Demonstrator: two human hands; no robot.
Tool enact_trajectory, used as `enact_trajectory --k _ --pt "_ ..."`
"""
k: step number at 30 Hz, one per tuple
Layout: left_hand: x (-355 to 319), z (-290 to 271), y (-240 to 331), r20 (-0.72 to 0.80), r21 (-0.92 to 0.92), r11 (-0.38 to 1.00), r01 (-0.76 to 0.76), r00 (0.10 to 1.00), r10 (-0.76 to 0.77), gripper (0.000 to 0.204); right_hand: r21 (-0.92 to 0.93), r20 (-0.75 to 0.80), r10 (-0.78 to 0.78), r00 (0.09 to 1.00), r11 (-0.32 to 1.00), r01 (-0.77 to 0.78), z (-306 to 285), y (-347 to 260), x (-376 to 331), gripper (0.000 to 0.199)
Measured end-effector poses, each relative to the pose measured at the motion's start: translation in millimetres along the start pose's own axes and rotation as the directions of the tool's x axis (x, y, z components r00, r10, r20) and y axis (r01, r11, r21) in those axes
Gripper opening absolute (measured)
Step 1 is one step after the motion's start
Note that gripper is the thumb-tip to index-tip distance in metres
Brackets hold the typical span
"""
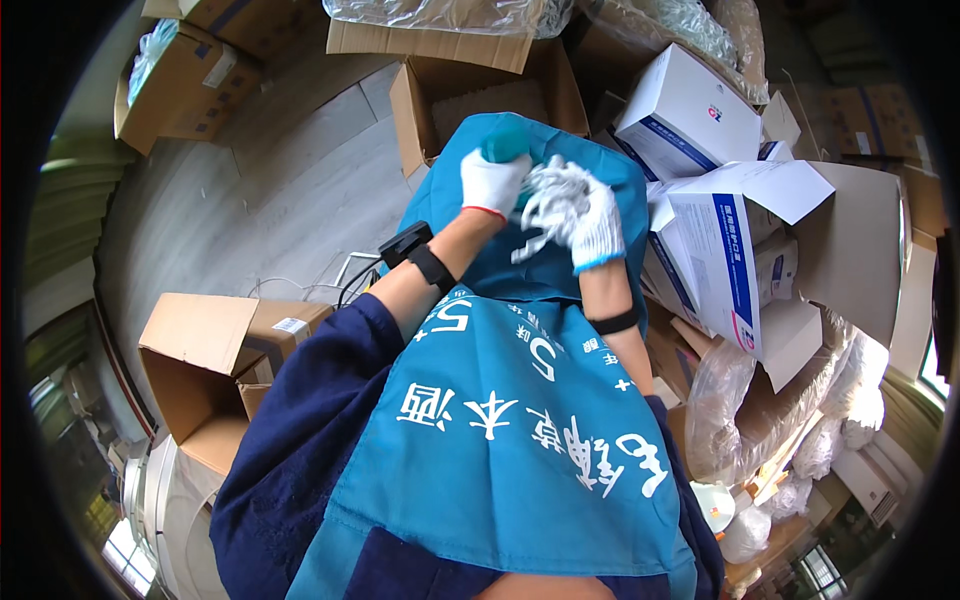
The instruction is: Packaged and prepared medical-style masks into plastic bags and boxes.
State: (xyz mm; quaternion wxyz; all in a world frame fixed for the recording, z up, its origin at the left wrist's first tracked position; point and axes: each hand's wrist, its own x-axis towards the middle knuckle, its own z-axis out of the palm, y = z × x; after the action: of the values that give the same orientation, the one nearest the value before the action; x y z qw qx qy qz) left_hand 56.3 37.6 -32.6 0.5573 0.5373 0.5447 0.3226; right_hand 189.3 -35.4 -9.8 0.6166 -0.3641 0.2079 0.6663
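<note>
My left hand (490, 183), in a white glove with a red cuff, is closed around a rounded teal thing (506, 143) whose kind I cannot make out. Beside it, my right hand (594, 220) wears a white knit glove with a blue cuff. Its fingers are bent toward the left hand, among white finger-like strands (540, 215) that hang down. Whether these strands are a bundle or part of the glove is unclear. More teal shows between the hands. Both hands are above the teal apron (480, 420) over my lap.
Ahead is an open cardboard box (405, 120). Another open cardboard box (205, 375) lies at the left. White-and-blue cartons (690, 115) pile up at the right, one opened carton (735, 250) among them. Plastic-lined boxes (790, 400) stand behind it. Grey floor (300, 170) spreads at the left.
</note>
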Motion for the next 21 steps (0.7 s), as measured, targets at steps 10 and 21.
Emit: enact_trajectory --k 10,21 --pt "-26 80 24 0.206 0.060 0.975 -0.214 0.958 0.198 0.020 -0.805 0.538 -0.769 0.346 -0.345 0.483 -66 -88 116 0.028" --pt "-19 39 46 0.083 -0.148 0.972 -0.181 0.977 0.195 0.013 -0.597 0.386 -0.824 0.414 0.119 0.793 10 -51 136 0.026"
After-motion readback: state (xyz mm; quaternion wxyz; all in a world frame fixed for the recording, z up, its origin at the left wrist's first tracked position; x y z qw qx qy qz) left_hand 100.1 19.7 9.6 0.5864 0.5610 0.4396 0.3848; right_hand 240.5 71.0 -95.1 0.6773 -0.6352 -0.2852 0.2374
